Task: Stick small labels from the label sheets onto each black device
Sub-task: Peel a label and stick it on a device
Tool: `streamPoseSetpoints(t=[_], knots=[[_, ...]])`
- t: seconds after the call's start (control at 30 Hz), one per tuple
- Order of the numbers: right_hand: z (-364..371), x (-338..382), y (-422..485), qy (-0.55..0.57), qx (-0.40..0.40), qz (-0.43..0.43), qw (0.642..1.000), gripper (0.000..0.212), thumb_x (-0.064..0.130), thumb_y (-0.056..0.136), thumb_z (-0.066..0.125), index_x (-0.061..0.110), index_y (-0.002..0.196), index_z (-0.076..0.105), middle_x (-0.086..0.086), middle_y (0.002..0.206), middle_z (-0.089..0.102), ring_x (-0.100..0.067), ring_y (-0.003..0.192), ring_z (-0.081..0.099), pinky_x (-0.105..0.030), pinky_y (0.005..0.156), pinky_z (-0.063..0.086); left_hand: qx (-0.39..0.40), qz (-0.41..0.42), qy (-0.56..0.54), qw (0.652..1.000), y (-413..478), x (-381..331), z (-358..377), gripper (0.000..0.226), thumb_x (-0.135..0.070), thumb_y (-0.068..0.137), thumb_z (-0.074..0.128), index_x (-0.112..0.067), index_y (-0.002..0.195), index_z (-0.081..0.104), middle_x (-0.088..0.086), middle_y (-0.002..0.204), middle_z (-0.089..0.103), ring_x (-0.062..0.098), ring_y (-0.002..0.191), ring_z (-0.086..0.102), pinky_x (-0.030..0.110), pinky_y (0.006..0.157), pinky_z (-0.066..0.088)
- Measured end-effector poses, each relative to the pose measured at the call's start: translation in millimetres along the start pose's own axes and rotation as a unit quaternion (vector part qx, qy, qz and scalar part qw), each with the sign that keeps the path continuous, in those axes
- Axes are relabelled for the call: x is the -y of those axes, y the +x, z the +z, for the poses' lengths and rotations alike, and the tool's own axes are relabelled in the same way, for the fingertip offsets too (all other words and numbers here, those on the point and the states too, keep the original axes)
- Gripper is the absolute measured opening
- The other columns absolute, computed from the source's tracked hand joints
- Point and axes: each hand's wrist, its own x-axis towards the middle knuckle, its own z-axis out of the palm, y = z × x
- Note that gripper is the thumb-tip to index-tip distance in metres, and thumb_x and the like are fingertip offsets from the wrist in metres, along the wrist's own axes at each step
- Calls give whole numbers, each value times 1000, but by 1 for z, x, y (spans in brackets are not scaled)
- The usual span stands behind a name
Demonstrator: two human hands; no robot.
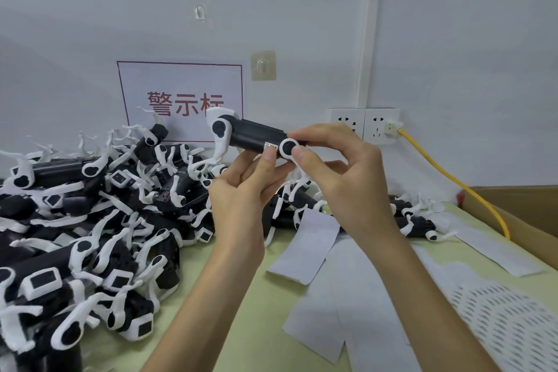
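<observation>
Left hand (241, 190) cradles the black device (256, 134) from below, fingers curled under it. Its thumb tip presses a small label (270, 145) onto the lower edge of the body. Right hand (341, 169) pinches the device's right end, thumb and forefinger closed round the round white cap (288, 146). Device is held roughly level, clear of the table (241, 311), above its far middle.

Handling, by judgement:
- Rigid plastic, light enough for a fingertip hold.
- Casing is smooth and may twist under thumb pressure, so two-hand support suits.
- White bracket (220, 130) at the left end looks thin and springy, a poor grip. Take the black barrel.
- Label is tiny and flimsy; its edges want rubbing down.

Outward:
- Pile of devices (90, 220) covers the table's left side to the far edge.
- Label sheets (305, 248) lie from the middle toward the right edge. Cannot tell if labels remain on them.
- Perforated sheet (507, 326) lies at the near right corner.
- Cardboard box (528, 214) stands at the right edge.
</observation>
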Motion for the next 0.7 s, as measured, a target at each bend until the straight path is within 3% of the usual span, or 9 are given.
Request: streamPoseSetpoints(t=[0.17,0.33,0.47,0.53,0.63,0.7], knots=[[-4,0,2,14,-11,5,1000,12,23,89,74,32,96,77,10,103,73,-9,106,68,-16,70,47,21,1,8,1000,1,-3,0,29,-24,99,65,-4,119,71,8,110,79,27,102,76,27,91,59],[-3,3,0,10,16,-9,1000,13,26,83,74,32,94,77,8,102,69,-13,104,67,-31,74,56,21,4,33,999,4,-7,-6,38,-35,79,76,-2,96,71,8,93,80,25,91,78,21,78,59],[-4,2,0,-7,35,4,999,15,32,83,73,33,97,76,9,104,69,-12,106,66,-34,83,55,18,0,61,998,7,-8,-9,43,-40,78,74,-3,101,75,9,91,79,24,84,78,21,76,59],[-4,0,0,-20,55,14,998,26,34,83,73,34,108,73,10,111,67,-10,112,64,-38,92,55,13,-5,70,997,7,-7,-10,40,-43,80,72,-7,97,78,8,87,78,21,73,75,19,71,57],[-3,-5,-1,8,110,60,992,54,38,85,72,42,137,58,13,120,64,-6,113,65,-25,92,55,10,-8,78,997,7,-6,-9,34,-44,82,70,-12,88,79,4,80,75,14,61,69,15,66,55],[-2,-8,0,20,138,87,986,54,41,87,70,43,139,57,15,116,69,-11,106,70,-26,93,55,7,-9,80,997,8,-7,-9,33,-44,83,70,-13,90,80,5,82,76,13,61,69,16,67,55]])
